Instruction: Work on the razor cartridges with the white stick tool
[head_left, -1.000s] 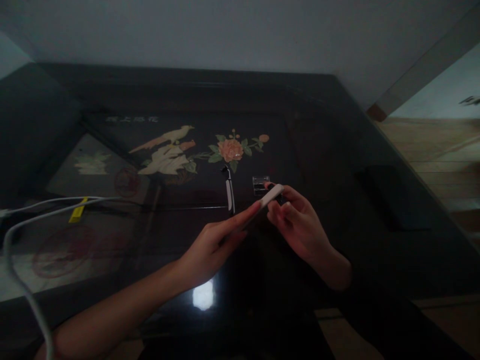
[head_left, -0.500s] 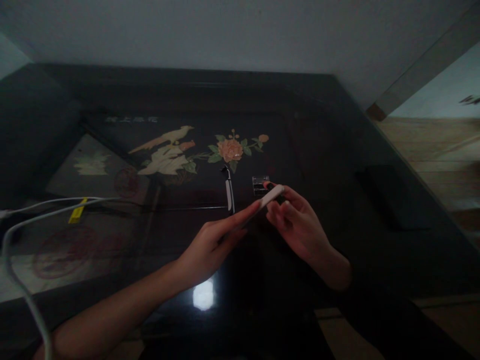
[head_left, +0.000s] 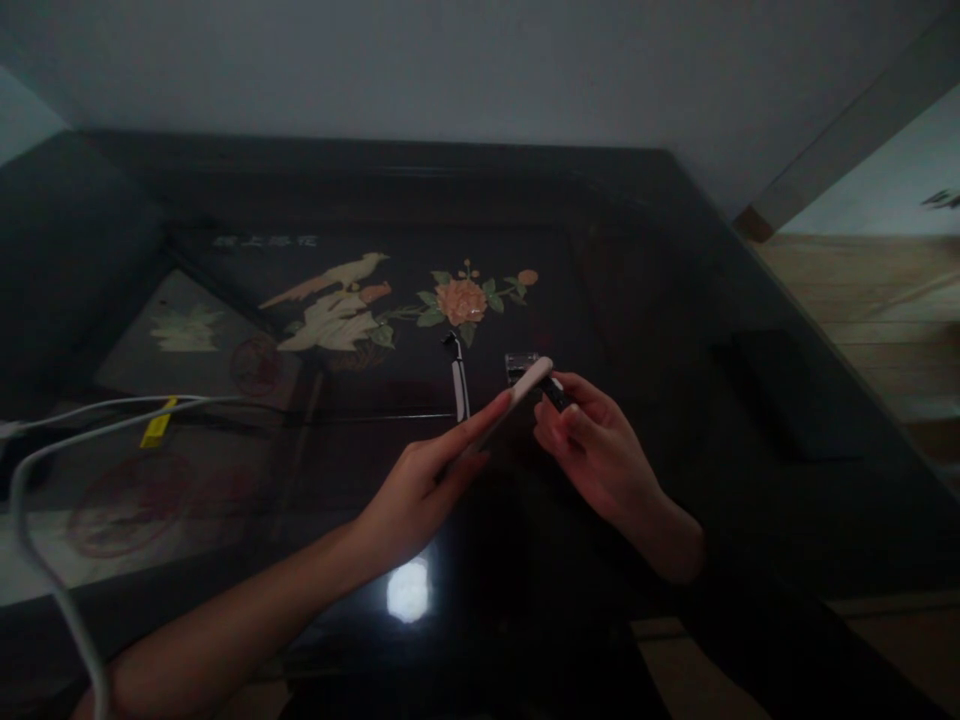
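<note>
Left hand point(head_left: 420, 490) closed on a slim white handle point(head_left: 517, 392), held slanting above the dark glossy table point(head_left: 675, 300). Right hand point(head_left: 592, 450) pinched on a small dark piece point(head_left: 556, 393) at the handle's far tip, touching it. Seemingly mid-fitting, not yet seated. Beyond, a small clear case point(head_left: 520, 363) and another white-handled tool point(head_left: 457, 378), untouched. White cable point(head_left: 45, 470) far left.

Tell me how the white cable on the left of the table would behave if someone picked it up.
The white cable would probably sag and flop, since it lies in loose curves. It looks thin, so likely light. Its far end runs off the left edge of the view, so it may tug back. Neither the left hand nor the right hand touches it.
</note>
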